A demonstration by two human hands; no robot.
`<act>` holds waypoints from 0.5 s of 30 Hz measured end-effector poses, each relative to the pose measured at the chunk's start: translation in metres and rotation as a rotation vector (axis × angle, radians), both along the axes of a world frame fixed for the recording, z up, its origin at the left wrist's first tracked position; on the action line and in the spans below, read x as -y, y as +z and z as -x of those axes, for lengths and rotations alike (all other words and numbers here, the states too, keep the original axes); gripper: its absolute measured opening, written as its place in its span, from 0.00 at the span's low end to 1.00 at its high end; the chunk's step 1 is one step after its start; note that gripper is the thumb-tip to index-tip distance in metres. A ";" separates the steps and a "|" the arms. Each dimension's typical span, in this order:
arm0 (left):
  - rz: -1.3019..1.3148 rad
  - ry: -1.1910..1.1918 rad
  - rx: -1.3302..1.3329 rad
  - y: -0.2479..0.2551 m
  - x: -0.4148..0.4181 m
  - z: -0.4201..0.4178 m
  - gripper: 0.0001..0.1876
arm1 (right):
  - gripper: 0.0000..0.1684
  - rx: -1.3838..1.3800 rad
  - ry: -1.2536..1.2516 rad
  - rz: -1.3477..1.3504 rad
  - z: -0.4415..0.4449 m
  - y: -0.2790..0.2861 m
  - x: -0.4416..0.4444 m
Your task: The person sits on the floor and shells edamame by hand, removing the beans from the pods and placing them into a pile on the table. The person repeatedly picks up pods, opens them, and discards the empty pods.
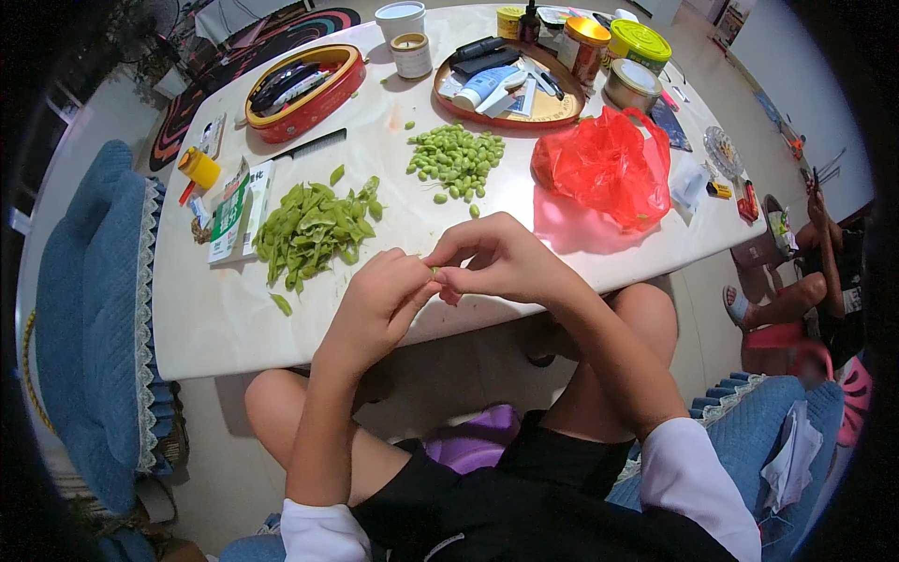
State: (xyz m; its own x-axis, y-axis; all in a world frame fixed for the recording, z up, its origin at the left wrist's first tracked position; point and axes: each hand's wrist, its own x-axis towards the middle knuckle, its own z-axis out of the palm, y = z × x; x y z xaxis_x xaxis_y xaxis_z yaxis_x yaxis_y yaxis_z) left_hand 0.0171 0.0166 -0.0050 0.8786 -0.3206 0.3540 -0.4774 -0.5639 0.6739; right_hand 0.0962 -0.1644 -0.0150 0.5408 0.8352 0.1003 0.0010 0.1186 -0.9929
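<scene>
My left hand (pixel 383 298) and my right hand (pixel 502 260) meet at the fingertips above the front edge of the table. Pinched between them is a small green piece (pixel 435 270), a soybean or part of a pod, mostly hidden by the fingers. To the left lies a heap of green soybean pods (pixel 309 228), some looking split. One single pod (pixel 281 304) rests apart, nearer the edge. Beyond my hands is a loose pile of shelled green soybeans (pixel 456 158). A crumpled red plastic bag (pixel 604 168) stands on the right.
On the pale table (pixel 232 330) are a red oval box (pixel 316 105), a round tray (pixel 449 112) of small items, a black comb (pixel 312 144), a green-and-white carton (pixel 239 211) and several tins. A blue padded chair (pixel 98 302) is at left. Another person (pixel 829 267) sits at right.
</scene>
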 end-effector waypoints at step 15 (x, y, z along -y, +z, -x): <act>-0.215 0.075 0.386 -0.001 -0.001 -0.001 0.09 | 0.09 0.151 -0.109 -0.107 0.000 -0.015 -0.012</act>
State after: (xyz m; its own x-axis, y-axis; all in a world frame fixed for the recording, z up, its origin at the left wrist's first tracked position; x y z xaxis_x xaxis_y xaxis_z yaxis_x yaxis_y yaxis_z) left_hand 0.0182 0.0172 -0.0059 0.7186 -0.3634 0.5929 -0.6236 -0.7140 0.3182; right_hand 0.0959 -0.1520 -0.0305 0.5993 0.7529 0.2721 0.1671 0.2149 -0.9623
